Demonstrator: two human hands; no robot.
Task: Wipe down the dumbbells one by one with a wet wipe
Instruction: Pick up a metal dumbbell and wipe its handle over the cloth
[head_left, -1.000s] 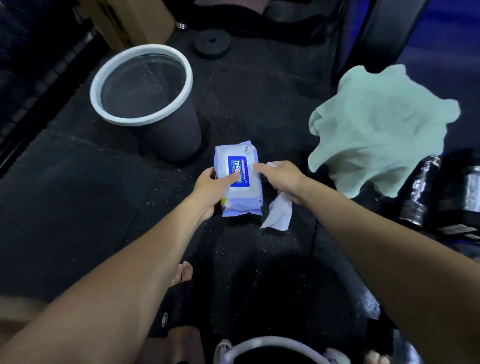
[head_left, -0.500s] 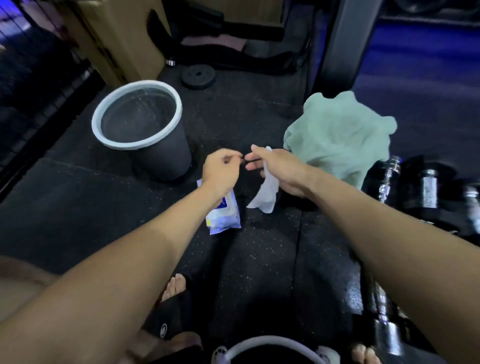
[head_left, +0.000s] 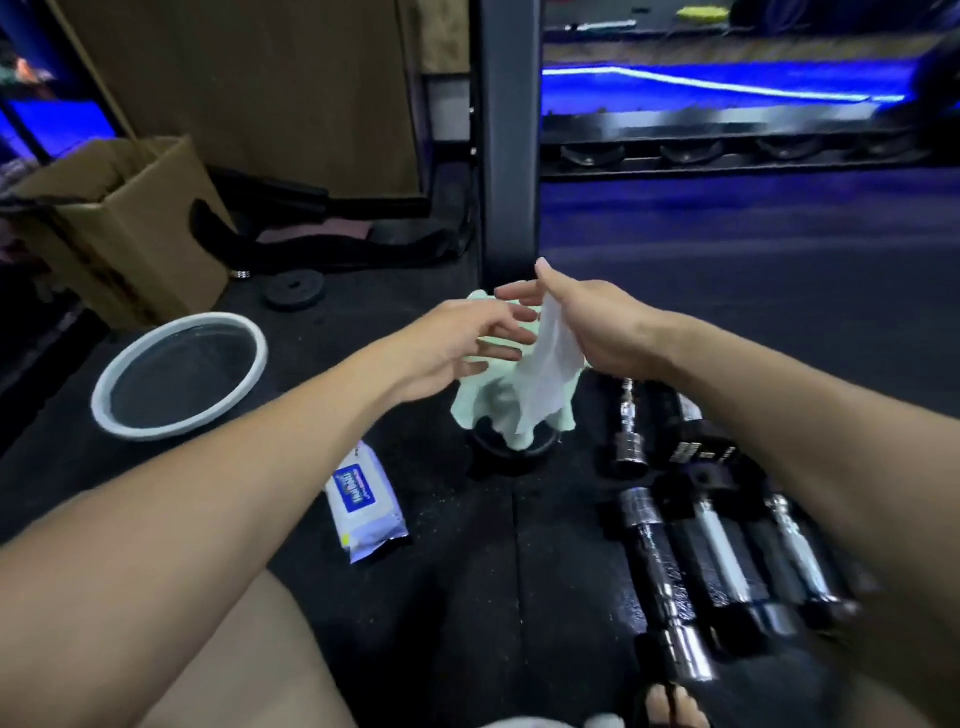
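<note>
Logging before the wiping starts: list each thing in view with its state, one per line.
wet wipe: out of the pack, hanging from the right hand
left hand: fingers spread, holding nothing
wipe pack: flat on the floor
green cloth: draped over a dark object
bucket: upright
cardboard box: flaps open
dumbbells: lying on the floor

Dark speckled rubber floor (head_left: 467, 597) beneath a black steel rack upright (head_left: 509, 156), with a brown wood-grain panel (head_left: 249, 88) to its left. Blue strip light (head_left: 727, 85) glows along the rack's far side (casting a blue sheen on the floor). An open cardboard box (head_left: 119, 228) stands at left.
</note>
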